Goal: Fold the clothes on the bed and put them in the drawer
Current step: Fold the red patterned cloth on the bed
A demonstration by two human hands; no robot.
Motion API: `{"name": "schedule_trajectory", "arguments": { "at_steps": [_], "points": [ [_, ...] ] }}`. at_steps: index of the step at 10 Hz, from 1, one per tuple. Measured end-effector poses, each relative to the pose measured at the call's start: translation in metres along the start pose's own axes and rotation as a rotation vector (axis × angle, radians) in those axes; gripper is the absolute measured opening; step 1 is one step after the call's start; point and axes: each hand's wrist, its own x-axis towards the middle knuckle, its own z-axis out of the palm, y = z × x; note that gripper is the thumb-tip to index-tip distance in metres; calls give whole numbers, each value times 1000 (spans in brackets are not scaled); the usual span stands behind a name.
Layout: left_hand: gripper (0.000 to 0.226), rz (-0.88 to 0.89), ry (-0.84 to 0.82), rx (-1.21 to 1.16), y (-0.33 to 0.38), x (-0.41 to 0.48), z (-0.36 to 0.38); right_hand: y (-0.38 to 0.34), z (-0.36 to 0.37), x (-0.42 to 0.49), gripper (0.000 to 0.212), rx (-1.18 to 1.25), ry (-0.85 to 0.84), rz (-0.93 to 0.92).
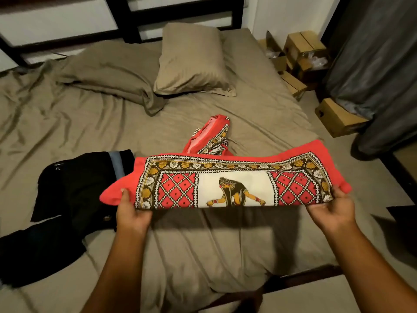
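My left hand [132, 213] pinches the left end of the red printed cloth [225, 184], thumb on top, and my right hand [331, 208] grips the right end. I see the cloth stretched as a folded band above the bed [90, 123], its far part resting on it, a dark garment [74, 188] beside its left end

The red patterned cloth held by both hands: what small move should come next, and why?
Probably lay the red patterned cloth flat on the taupe bed sheet: the left hand and right hand grip its ends above the bed, and a loose part behind lies unfolded.
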Motion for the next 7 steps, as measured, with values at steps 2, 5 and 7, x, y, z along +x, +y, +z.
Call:
{"name": "schedule_trajectory", "arguments": {
  "at_steps": [2, 5, 7],
  "points": [
    [26, -182, 190, 94, -62, 35, -99, 44, -103, 22, 118, -62, 264, 168],
    [38, -25, 483, 508, -111, 80, -172, 93, -202, 45, 38, -108, 510, 183],
    [61, 274, 393, 961, -137, 32, -115, 83, -136, 17, 33, -212, 429, -66]
  ]
}}
